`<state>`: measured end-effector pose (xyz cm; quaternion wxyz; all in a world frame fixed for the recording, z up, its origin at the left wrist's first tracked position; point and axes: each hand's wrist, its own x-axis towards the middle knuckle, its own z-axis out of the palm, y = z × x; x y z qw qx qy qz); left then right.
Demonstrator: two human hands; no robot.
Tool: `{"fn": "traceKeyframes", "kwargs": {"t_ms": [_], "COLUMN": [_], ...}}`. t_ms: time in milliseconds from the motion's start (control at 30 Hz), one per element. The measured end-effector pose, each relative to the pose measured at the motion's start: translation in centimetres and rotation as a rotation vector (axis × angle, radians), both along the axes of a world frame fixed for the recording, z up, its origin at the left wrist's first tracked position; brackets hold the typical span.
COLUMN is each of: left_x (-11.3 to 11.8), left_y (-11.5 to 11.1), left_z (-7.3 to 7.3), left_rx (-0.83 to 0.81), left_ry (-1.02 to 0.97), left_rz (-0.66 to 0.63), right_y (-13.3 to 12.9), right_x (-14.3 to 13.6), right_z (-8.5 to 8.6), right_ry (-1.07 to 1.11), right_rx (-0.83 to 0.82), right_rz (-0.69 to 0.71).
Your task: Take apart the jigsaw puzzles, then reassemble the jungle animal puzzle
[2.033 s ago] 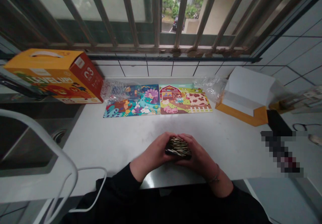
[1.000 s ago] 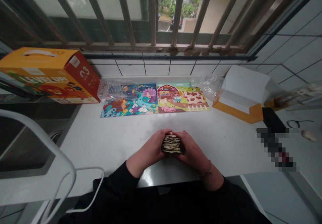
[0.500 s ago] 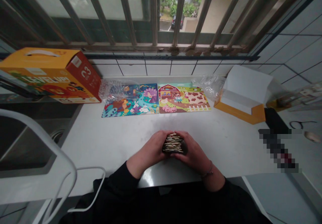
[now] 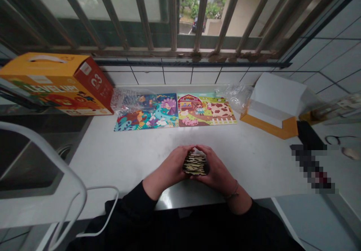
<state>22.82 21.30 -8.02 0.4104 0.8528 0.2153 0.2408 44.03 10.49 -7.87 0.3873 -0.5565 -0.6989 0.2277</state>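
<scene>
A thick stack of flat cardboard pieces [image 4: 195,164] shows its layered edges toward me, between my two hands low over the counter's front. My left hand [image 4: 178,163] is curled around its left side, thumb near the bottom and fingers at the top. On the other side my right hand [image 4: 216,167] wraps the stack in the same way, a dark gap showing beside the palm. The fingertips nearly meet above the stack. Beyond the hands lie two picture boards: a blue forest animal one [image 4: 146,117] and a farm one with a cow [image 4: 207,110].
An orange "LEVEL UP!" box [image 4: 53,85] stands at the left by the sink [image 4: 31,160]. Crumpled clear plastic [image 4: 235,96] lies near an open white-and-orange box [image 4: 270,110] at the right. A white curved tube [image 4: 67,172] crosses the lower left.
The stack sits slightly lower between my hands, and its edges look more even and lighter. Both hands have shifted only a little; the boards and boxes are where they were.
</scene>
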Motion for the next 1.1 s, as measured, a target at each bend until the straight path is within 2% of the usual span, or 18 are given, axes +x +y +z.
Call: {"fn": "traceKeyframes", "kwargs": {"t_ms": [133, 233, 367, 667, 867, 1100], "left_x": [0.1, 0.0, 0.0, 1.7, 1.7, 1.4], "left_y": [-0.1, -0.3, -0.4, -0.6, -0.5, -0.2], "left_z": [0.2, 0.5, 0.5, -0.9, -0.3, 0.3], "left_rx": [0.001, -0.041, -0.015, -0.057, -0.151, -0.078], "left_ry": [0.053, 0.018, -0.042, -0.139, -0.123, -0.069], "left_rz": [-0.01, 0.009, 0.003, -0.063, -0.044, -0.019], "right_y": [0.1, 0.0, -0.1, 0.2, 0.4, 0.1], "right_x": [-0.1, 0.0, 0.0, -1.3, -0.7, -0.1], "right_z": [0.1, 0.1, 0.1, 0.3, -0.5, 0.4], "right_ry": [0.02, 0.035, 0.006, -0.012, 0.111, 0.112], "right_rx": [-0.021, -0.004, 0.015, -0.007, 0.01, 0.005], "right_rz": [0.012, 0.009, -0.003, 0.018, -0.111, -0.034]}}
